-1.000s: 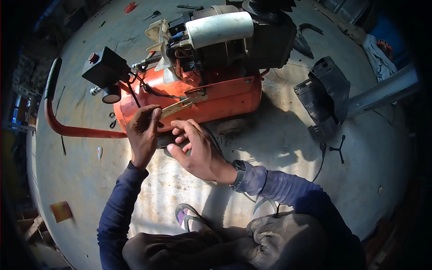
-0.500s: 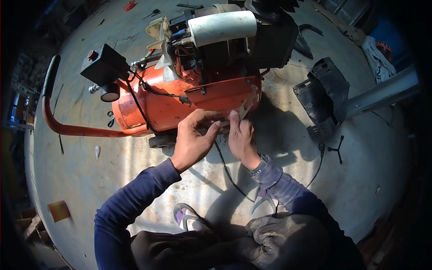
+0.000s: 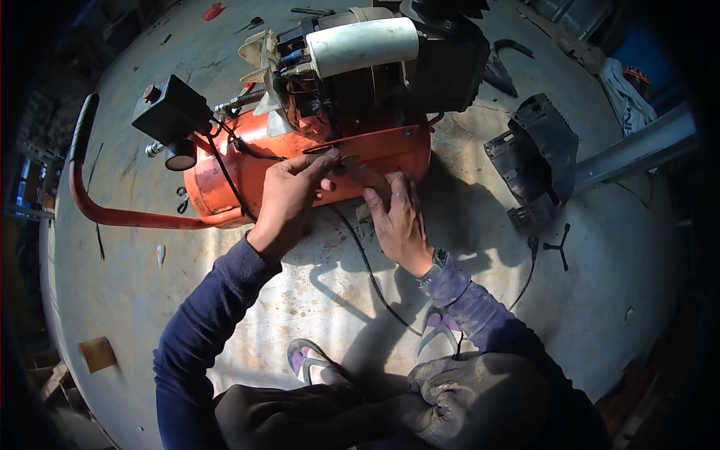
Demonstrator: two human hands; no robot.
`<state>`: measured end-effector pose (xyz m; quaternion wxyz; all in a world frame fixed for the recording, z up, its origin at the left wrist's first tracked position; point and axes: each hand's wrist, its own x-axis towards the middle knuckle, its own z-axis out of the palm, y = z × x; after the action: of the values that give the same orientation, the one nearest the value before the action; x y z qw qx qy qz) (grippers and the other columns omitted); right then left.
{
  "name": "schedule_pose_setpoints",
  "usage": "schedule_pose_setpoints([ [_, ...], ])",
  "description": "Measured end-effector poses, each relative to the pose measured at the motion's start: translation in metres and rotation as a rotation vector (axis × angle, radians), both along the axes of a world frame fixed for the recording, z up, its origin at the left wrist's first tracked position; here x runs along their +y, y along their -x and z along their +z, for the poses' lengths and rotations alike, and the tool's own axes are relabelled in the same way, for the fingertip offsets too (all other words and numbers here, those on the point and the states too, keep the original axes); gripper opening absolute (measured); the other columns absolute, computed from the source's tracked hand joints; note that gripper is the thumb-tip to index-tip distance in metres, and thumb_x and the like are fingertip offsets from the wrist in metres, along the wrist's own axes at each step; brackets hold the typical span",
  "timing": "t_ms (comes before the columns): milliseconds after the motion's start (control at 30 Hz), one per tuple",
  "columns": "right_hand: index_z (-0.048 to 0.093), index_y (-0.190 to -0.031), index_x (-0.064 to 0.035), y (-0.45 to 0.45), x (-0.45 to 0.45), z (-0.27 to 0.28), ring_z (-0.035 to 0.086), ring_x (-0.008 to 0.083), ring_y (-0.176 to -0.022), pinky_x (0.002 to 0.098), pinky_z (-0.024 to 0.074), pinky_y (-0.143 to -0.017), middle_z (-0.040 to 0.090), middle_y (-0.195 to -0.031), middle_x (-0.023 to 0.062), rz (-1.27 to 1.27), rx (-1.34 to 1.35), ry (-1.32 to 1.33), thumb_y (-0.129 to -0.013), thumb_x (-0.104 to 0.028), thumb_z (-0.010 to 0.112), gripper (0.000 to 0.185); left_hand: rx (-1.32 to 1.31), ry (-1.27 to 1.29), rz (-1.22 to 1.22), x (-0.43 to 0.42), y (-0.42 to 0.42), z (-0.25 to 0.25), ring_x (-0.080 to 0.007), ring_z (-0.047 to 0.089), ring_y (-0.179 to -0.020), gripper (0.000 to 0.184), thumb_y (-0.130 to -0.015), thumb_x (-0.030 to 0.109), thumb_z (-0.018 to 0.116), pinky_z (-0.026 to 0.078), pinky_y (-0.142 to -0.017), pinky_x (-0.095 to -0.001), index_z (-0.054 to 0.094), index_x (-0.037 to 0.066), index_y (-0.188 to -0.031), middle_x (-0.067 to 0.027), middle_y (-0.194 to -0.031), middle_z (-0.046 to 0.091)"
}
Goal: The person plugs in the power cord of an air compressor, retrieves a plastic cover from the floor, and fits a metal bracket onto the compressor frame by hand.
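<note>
Nearest, a foot in a grey-strapped sandal with a purple footbed (image 3: 306, 360) is placed on the grey concrete floor (image 3: 270, 315); a second sandalled foot is seen to its right. An orange-yellow cylinder (image 3: 97, 355) is noted on the floor at far left.

Beyond the feet, a flat, notched metal piece (image 3: 364, 177) is held in front of the orange metal tank (image 3: 397, 154). Its lower end is gripped by the right hand (image 3: 401, 225), the thumb and bent fingers closed on it. The fingers of the left hand (image 3: 289, 195) are pinched together, thumb to forefinger, beside the piece's other end; whether it is gripped there cannot be told. A black watch (image 3: 435, 264) is worn on the right wrist.

A black cable (image 3: 369, 266) is laid across the floor below the hands. To the right, a black three-armed tool (image 3: 562, 246) is seen near a black plug (image 3: 533, 242), with a black vented plastic cover (image 3: 536, 161) lying beyond them.

Above the tank, a motor with a white cylinder (image 3: 364, 46) and pale fan blades (image 3: 259, 60) is mounted. A black box with a red knob (image 3: 172, 109) is fixed at the tank's left end. Farthest, a crumpled red scrap (image 3: 214, 11) is observed.
</note>
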<state>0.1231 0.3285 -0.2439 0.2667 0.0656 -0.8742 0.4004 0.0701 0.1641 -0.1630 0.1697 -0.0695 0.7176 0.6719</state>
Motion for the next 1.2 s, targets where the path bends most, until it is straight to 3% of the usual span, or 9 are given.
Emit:
schedule_pose_setpoints([
  [233, 0.052, -0.104, 0.0012, 0.016, -0.005, -0.013, 0.052, 0.0384, -0.086, 0.0439, 0.0414, -0.076, 0.053, -0.091, 0.0195, 0.024, -0.016, 0.103, -0.096, -0.023, 0.057, 0.026, 0.060, -0.104, 0.029, -0.007, -0.003, -0.004, -0.0033, 0.057, -0.069, 0.023, -0.091, 0.021, 0.066, 0.043, -0.061, -0.0187, 0.071, 0.002, -0.103, 0.0011, -0.088, 0.069],
  [467, 0.053, -0.102, 0.0002, 0.021, -0.010, -0.014, 0.053, 0.0382, -0.085, 0.0420, 0.0429, -0.076, 0.055, -0.090, 0.0183, -0.039, 0.006, 0.052, -0.095, -0.021, 0.058, 0.023, 0.100, -0.011, 0.035, -0.005, -0.003, -0.007, -0.0033, 0.056, -0.068, 0.023, -0.091, 0.019, 0.067, 0.043, -0.061, -0.0187, 0.071, 0.002, -0.105, 0.0014, -0.084, 0.068],
  [733, 0.055, -0.105, -0.0015, 0.034, -0.008, -0.025, 0.063, 0.0250, -0.087, 0.0333, 0.0477, -0.075, 0.064, -0.097, 0.0149, 0.158, -0.062, 0.380, -0.094, -0.020, 0.062, 0.022, 0.302, 0.149, -0.022, -0.007, -0.004, -0.013, -0.0051, 0.057, -0.069, 0.023, -0.089, 0.016, 0.069, 0.046, -0.064, -0.0205, 0.071, -0.002, -0.103, -0.0021, -0.081, 0.070],
  [833, 0.057, -0.105, -0.0014, 0.030, 0.002, -0.015, 0.062, 0.0155, -0.083, 0.0288, 0.0477, -0.073, 0.067, -0.092, 0.0102, 0.135, -0.220, 0.352, -0.091, -0.021, 0.067, 0.026, 0.428, 0.190, -0.024, -0.008, 0.000, -0.025, -0.0060, 0.058, -0.068, 0.021, -0.088, 0.014, 0.069, 0.047, -0.064, -0.0218, 0.071, -0.002, -0.101, -0.0046, -0.080, 0.071],
  [967, 0.062, -0.099, -0.0004, 0.045, 0.012, -0.032, 0.060, 0.0104, -0.076, 0.0259, 0.0475, -0.069, 0.068, -0.082, 0.0064, 0.130, -0.236, 0.526, -0.088, -0.022, 0.071, 0.026, 0.587, 0.257, 0.027, -0.004, 0.000, -0.031, -0.0072, 0.059, -0.065, 0.018, -0.087, 0.011, 0.069, 0.048, -0.062, -0.0238, 0.072, -0.002, -0.098, -0.0091, -0.077, 0.071],
  [1133, 0.067, -0.091, 0.0000, 0.039, 0.010, -0.013, 0.058, 0.0066, -0.072, 0.0237, 0.0467, -0.068, 0.067, -0.076, 0.0039, 0.054, -0.239, 0.455, -0.087, -0.022, 0.072, 0.023, 0.675, 0.373, 0.063, 0.000, -0.005, -0.025, -0.0095, 0.061, -0.060, 0.016, -0.085, 0.011, 0.069, 0.048, -0.059, -0.0249, 0.072, 0.000, -0.097, -0.0140, -0.074, 0.070],
  [1200, 0.068, -0.088, -0.0001, 0.039, 0.009, -0.014, 0.057, 0.0065, -0.070, 0.0237, 0.0466, -0.067, 0.067, -0.075, 0.0033, 0.120, -0.237, 0.625, -0.087, -0.022, 0.072, 0.023, 0.705, 0.395, 0.060, 0.002, -0.006, -0.024, -0.0103, 0.061, -0.059, 0.016, -0.085, 0.011, 0.069, 0.048, -0.059, -0.0251, 0.072, 0.000, -0.096, -0.0149, -0.074, 0.070],
])
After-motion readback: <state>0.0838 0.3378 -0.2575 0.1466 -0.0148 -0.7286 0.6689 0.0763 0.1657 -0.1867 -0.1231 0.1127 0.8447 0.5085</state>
